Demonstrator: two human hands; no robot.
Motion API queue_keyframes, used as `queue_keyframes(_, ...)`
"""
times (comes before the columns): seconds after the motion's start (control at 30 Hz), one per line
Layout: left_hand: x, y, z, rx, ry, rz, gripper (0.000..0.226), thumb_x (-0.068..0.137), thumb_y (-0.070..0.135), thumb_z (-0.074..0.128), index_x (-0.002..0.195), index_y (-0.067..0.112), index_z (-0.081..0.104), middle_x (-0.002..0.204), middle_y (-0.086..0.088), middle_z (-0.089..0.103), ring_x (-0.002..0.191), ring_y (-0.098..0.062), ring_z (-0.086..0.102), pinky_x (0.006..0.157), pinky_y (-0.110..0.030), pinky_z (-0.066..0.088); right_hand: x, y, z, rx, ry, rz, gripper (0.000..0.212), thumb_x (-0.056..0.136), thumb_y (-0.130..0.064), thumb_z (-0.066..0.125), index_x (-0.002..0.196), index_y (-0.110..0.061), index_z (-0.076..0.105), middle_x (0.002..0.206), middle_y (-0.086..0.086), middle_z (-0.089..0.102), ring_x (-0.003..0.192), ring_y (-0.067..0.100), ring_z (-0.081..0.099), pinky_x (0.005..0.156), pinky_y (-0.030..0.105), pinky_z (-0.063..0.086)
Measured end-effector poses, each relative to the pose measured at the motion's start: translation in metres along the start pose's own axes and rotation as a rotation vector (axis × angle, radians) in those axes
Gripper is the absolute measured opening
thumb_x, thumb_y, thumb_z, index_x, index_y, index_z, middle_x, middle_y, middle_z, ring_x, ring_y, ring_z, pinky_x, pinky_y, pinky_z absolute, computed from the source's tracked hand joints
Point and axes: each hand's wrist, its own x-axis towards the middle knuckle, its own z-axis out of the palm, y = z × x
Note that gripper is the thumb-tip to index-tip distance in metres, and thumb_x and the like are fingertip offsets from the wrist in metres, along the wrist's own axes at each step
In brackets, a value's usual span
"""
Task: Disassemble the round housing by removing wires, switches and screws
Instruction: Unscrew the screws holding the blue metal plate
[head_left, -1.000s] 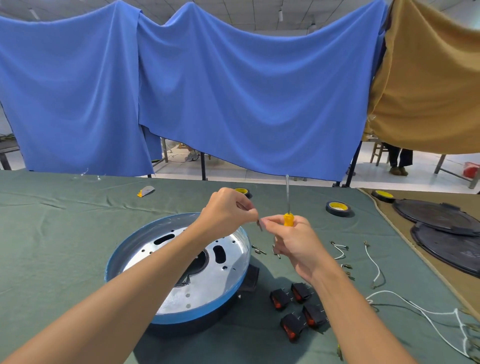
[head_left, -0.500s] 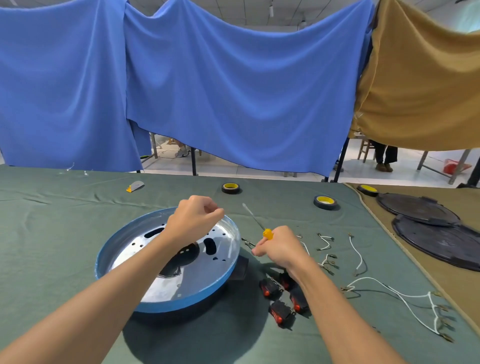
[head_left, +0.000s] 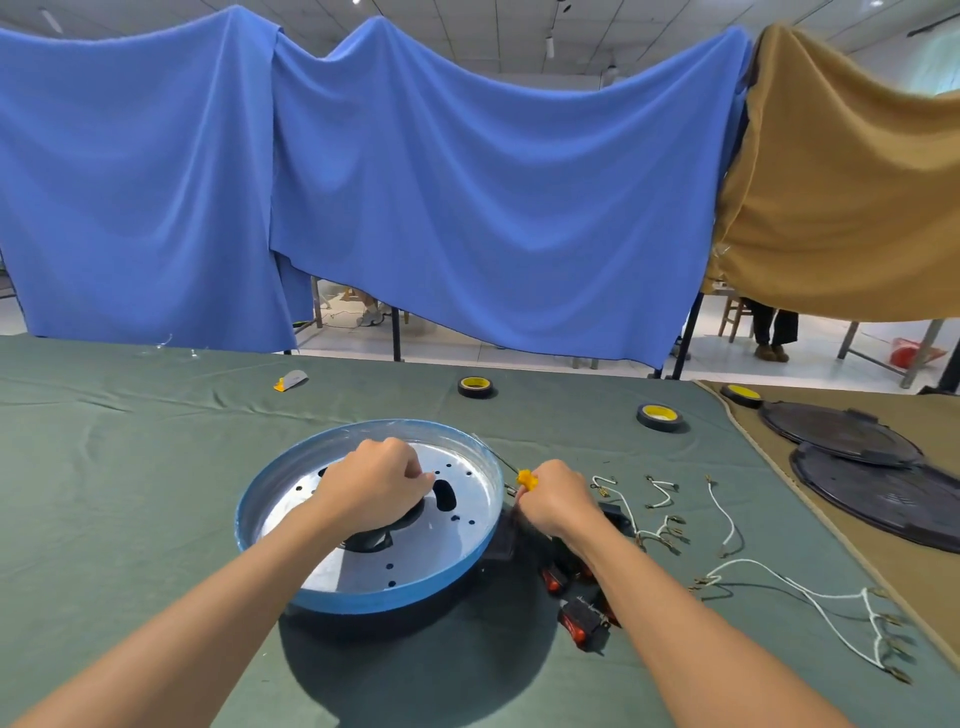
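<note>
The round housing (head_left: 363, 603), blue-rimmed with a silver perforated plate inside, lies on the green cloth in front of me. My left hand (head_left: 374, 483) hovers over its plate with the fingers curled and the tips pinched together, seemingly on a small screw. Just right of the rim, my right hand (head_left: 558, 501) grips a yellow-handled screwdriver (head_left: 525, 479), whose thin shaft slants up and left over the rim. Black rocker switches with red faces (head_left: 584, 621) lie under my right forearm. Loose white wires (head_left: 727, 519) are spread on the cloth to the right.
Three tape rolls (head_left: 475, 386), (head_left: 658, 415), (head_left: 743, 395) sit further back. A grey and yellow knife (head_left: 291, 381) lies far left. Two black round lids (head_left: 883, 499) rest on the brown cloth at right. Blue and tan sheets hang behind the table.
Both hands came down from in front of me. The left hand moved apart onto the housing plate. The screwdriver tipped from upright to slanting left over the rim.
</note>
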Motion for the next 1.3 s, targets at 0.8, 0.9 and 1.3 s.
queue_keyframes(0.8,-0.020,-0.013,0.009,0.025,-0.091,0.085,0.059,0.097,0.058,0.042,0.056,0.016,0.044,0.059,0.000,0.051,0.056,-0.019,0.048,0.055,-0.030,0.034,-0.003,-0.063,-0.089,0.045,0.031,-0.487,0.023,0.079,-0.033,0.074,0.067,-0.015,0.069,0.057,-0.002,0.060,0.061,0.009,0.052,0.054,0.025,0.039)
queue_keyframes(0.9,-0.020,-0.012,0.010,0.027,-0.055,0.064,0.057,0.100,0.054,0.037,0.059,0.017,0.050,0.064,-0.002,0.055,0.060,-0.018,0.053,0.056,-0.030,0.038,0.004,-0.069,-0.082,0.008,0.022,-0.504,0.022,0.080,-0.032,0.074,0.067,-0.015,0.069,0.058,-0.010,0.056,0.065,0.002,0.048,0.054,0.025,0.037)
queue_keyframes(1.3,-0.020,-0.014,0.012,0.007,-0.116,0.085,0.059,0.098,0.057,0.041,0.056,0.015,0.043,0.058,-0.001,0.049,0.054,-0.017,0.045,0.054,-0.030,0.033,0.023,-0.100,-0.071,-0.292,-0.073,-0.517,0.018,0.078,-0.032,0.074,0.071,-0.016,0.068,0.066,-0.001,0.060,0.067,0.015,0.053,0.055,0.027,0.043)
